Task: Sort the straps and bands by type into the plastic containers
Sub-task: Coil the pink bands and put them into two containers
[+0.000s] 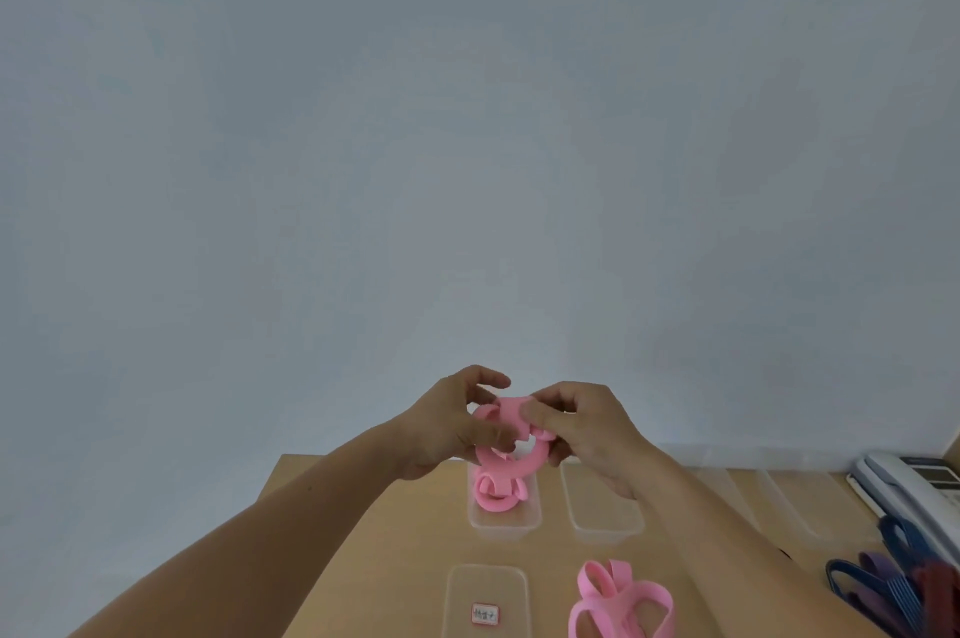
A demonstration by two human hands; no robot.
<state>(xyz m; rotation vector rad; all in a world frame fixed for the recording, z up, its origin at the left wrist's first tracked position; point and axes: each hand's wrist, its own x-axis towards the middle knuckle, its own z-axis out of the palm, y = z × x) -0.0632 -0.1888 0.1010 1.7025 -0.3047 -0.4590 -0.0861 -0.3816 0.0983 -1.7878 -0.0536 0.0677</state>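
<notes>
Pink band [511,422] between both hands

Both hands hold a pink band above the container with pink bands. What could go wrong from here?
1. The pink band, held by left hand and right hand, looks coiled; released, it may spring open and miss the narrow container.
2. The bands already inside pile above its rim, so another could roll off.
3. The hands hide the empty container beside it, risking a knock.
</notes>
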